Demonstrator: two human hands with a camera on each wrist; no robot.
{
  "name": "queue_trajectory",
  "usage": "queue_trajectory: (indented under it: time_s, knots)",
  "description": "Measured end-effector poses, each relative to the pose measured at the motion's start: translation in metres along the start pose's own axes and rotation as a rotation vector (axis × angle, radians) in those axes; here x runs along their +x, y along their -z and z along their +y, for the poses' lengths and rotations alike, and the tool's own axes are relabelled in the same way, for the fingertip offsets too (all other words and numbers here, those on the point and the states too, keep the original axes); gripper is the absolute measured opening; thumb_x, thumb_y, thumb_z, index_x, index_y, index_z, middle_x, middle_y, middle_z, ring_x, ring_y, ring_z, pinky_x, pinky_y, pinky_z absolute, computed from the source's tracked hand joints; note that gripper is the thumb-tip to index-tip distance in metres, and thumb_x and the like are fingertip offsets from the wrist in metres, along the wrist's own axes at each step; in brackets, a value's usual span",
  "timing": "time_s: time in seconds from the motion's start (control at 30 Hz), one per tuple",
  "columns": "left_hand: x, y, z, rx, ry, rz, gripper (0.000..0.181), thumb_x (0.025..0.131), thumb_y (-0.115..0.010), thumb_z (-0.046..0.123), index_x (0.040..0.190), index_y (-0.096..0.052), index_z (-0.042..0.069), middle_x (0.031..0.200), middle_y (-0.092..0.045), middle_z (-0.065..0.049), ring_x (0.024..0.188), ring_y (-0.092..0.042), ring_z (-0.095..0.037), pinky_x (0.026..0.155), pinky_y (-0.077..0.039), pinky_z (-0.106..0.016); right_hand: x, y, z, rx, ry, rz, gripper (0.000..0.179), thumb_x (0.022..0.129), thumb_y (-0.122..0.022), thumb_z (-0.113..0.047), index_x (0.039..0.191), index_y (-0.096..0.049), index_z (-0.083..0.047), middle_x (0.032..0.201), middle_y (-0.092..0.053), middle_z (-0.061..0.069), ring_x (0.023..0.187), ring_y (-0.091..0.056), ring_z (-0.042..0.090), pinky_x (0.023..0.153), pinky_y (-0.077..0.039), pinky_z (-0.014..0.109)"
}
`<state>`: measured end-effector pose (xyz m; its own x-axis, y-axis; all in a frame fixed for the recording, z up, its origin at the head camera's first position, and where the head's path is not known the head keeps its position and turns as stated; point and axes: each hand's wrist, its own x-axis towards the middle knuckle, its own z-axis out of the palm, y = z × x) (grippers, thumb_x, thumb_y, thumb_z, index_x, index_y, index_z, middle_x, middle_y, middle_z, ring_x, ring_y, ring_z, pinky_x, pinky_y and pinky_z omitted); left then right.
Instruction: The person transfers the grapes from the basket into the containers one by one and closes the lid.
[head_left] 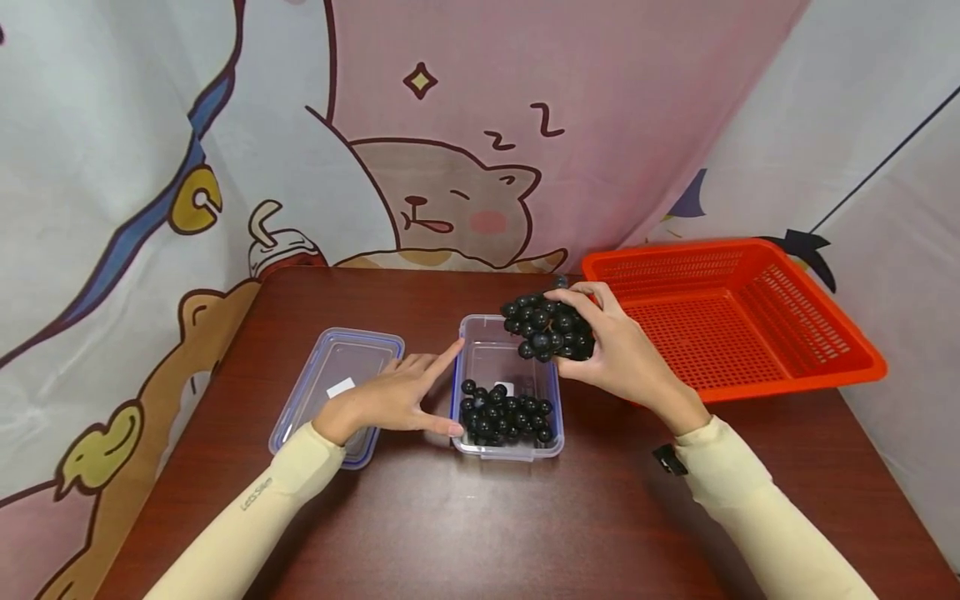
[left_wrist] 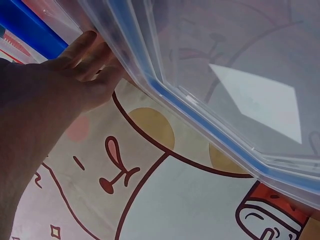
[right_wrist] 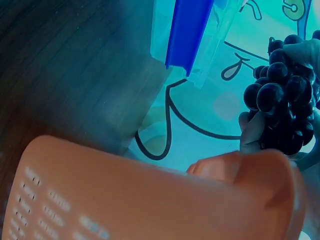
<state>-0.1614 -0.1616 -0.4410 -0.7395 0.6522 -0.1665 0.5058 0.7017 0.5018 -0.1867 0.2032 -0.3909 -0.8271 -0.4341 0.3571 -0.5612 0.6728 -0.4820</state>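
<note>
A bunch of dark grapes is gripped by my right hand, raised over the back right of a clear plastic container. In the right wrist view the fingers curl round this bunch. More dark grapes lie in the front half of the container. My left hand touches the container's left side with thumb and index finger extended. Under the left wrist lies a clear lid with a blue seal; the lid looms close in the left wrist view.
A red perforated basket stands at the back right of the brown table, close to my right hand. The basket's wall fills the bottom of the right wrist view. Behind the table hangs a cartoon-printed cloth.
</note>
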Motion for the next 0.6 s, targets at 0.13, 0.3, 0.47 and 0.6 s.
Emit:
queue_trajectory:
  time_s: [0.13, 0.3, 0.47, 0.6]
  knots:
    - [0.000, 0.001, 0.001, -0.008, 0.001, -0.007, 0.128, 0.090, -0.076, 0.076, 0.177, 0.004, 0.025, 0.171, -0.034, -0.024, 0.156, -0.032, -0.045, 0.120, -0.015, -0.080, 0.003, -0.006, -0.003, 0.004, 0.014, -0.003, 0.091, 0.076, -0.094, -0.021, 0.156, -0.054, -0.040, 0.146, -0.046, 0.001, 0.060, -0.055, 0.016, 0.058, -0.049, 0.037]
    - [0.000, 0.000, 0.000, -0.009, 0.005, -0.009, 0.129, 0.090, -0.076, 0.075, 0.177, 0.006, 0.027, 0.171, -0.035, -0.024, 0.156, -0.033, -0.045, 0.120, -0.016, -0.080, 0.006, -0.018, -0.005, -0.020, 0.045, -0.018, 0.093, 0.076, -0.095, -0.020, 0.157, -0.053, -0.040, 0.147, -0.047, 0.003, 0.068, -0.056, 0.019, 0.059, -0.049, 0.038]
    - [0.002, -0.002, -0.001, -0.008, 0.006, -0.012, 0.130, 0.090, -0.075, 0.077, 0.177, 0.007, 0.027, 0.171, -0.035, -0.024, 0.156, -0.033, -0.046, 0.120, -0.017, -0.079, 0.006, -0.029, -0.004, -0.047, 0.056, -0.035, 0.094, 0.076, -0.097, -0.021, 0.157, -0.053, -0.039, 0.147, -0.047, 0.004, 0.070, -0.057, 0.020, 0.059, -0.050, 0.038]
    - [0.001, -0.001, -0.001, -0.009, 0.010, -0.015, 0.130, 0.089, -0.075, 0.077, 0.177, 0.007, 0.028, 0.171, -0.034, -0.023, 0.156, -0.033, -0.045, 0.120, -0.017, -0.079, 0.006, -0.036, -0.005, -0.057, 0.057, -0.047, 0.096, 0.077, -0.098, -0.020, 0.159, -0.051, -0.039, 0.150, -0.046, 0.006, 0.065, -0.055, 0.019, 0.056, -0.050, 0.035]
